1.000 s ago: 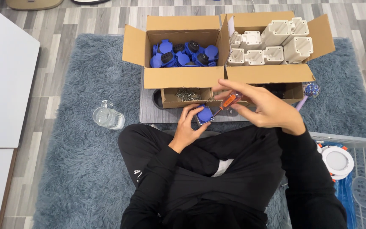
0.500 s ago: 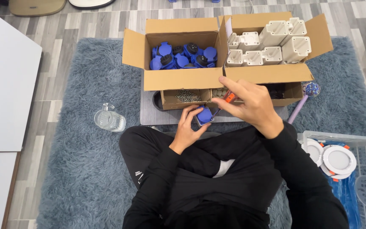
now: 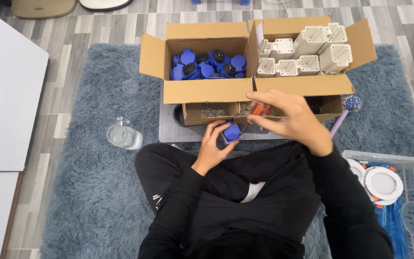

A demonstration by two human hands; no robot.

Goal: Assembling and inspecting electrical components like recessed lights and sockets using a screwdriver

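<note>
Seated cross-legged on a shaggy grey-blue rug over grey wood-plank flooring.

Beyond the hands: an open cardboard box of blue plastic caps, and beside it an open cardboard box of cream plastic housings. Below those, a low cardboard tray of small metal screws. Off to the left, a clear glass jar.

Left hand curled around a small blue plastic socket part, held just above the lap. Right hand pinching an orange-handled screwdriver, tip angled down to that part.
</note>
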